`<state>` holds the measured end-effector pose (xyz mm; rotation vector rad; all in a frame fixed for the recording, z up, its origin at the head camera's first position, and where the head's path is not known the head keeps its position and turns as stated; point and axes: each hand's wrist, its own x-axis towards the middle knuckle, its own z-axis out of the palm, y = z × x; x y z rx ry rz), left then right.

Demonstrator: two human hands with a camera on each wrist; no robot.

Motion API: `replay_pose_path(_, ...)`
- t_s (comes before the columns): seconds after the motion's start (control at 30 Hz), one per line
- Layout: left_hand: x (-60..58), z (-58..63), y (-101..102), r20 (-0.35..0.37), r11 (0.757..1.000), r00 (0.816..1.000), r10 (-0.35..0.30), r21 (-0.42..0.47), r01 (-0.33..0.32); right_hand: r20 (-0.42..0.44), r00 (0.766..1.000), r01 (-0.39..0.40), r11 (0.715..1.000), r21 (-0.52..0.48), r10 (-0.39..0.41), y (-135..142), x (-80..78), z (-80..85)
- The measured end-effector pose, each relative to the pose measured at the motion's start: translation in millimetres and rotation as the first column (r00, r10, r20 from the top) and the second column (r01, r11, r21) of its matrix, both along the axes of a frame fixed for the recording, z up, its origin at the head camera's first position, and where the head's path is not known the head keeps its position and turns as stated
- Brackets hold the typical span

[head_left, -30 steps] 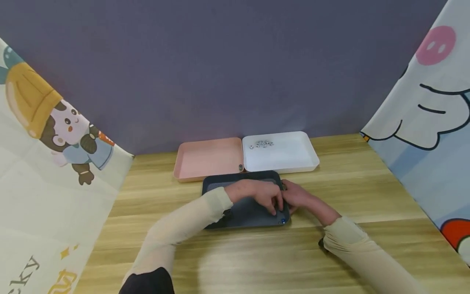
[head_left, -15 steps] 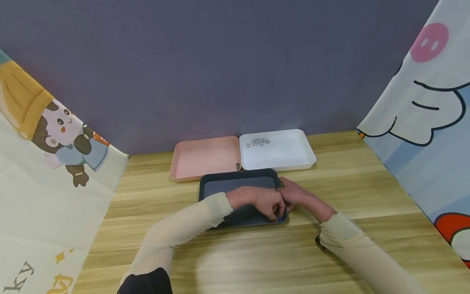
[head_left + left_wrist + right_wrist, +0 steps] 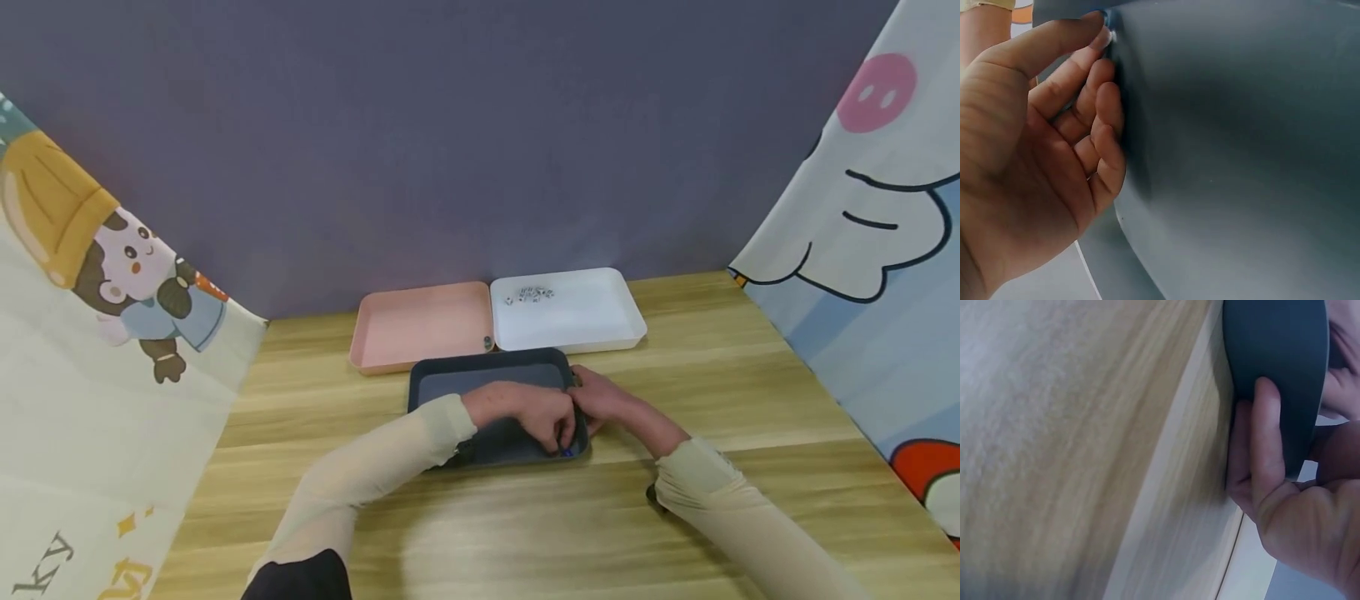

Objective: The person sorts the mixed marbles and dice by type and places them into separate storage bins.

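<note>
The dark grey tray [image 3: 480, 364] lies on the table. My left hand [image 3: 536, 408] reaches into its near right corner, where a small blue piece [image 3: 567, 452] shows by the fingertips. In the left wrist view, thumb and forefinger of the left hand [image 3: 1041, 137] pinch this blue piece [image 3: 1105, 14], with a small clear bit beside it; the other fingers are curled, and most of the piece is hidden. My right hand [image 3: 598, 396] grips the tray's right side. The right wrist view has fingers of the right hand [image 3: 1291, 494] lying along the outer wall of the tray [image 3: 1279, 350].
Behind the dark tray, a pink tray [image 3: 420, 325] stands at left with a small dark piece [image 3: 487, 342] in its near right corner. Beside it, a white tray [image 3: 592, 308] holds several small white dice-like cubes [image 3: 535, 294]. A grey wall [image 3: 480, 142] rises behind the table [image 3: 712, 358].
My left hand has moved down toward the near right corner of the dark tray and closed its fingertips on the blue piece. The right hand keeps its grip on the tray.
</note>
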<state>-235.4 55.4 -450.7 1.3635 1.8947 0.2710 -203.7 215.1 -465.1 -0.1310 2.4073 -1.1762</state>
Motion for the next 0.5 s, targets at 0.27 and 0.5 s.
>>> replay_pose_path(0.27, -0.4, 5.5, -10, -0.021, 0.997, 0.997, 0.077, 0.034, -0.076, 0.030, 0.999, 0.034, 0.999, 0.001, -0.034, -3, 2.0, 0.2)
replay_pose_path(0.5, -4.9, 15.0, -29, -0.007, 0.976, 0.987, 0.163, 0.145, -0.160, 0.063, 0.996, 0.060, 0.998, -0.011, -0.060, -3, 4.8, -1.1)
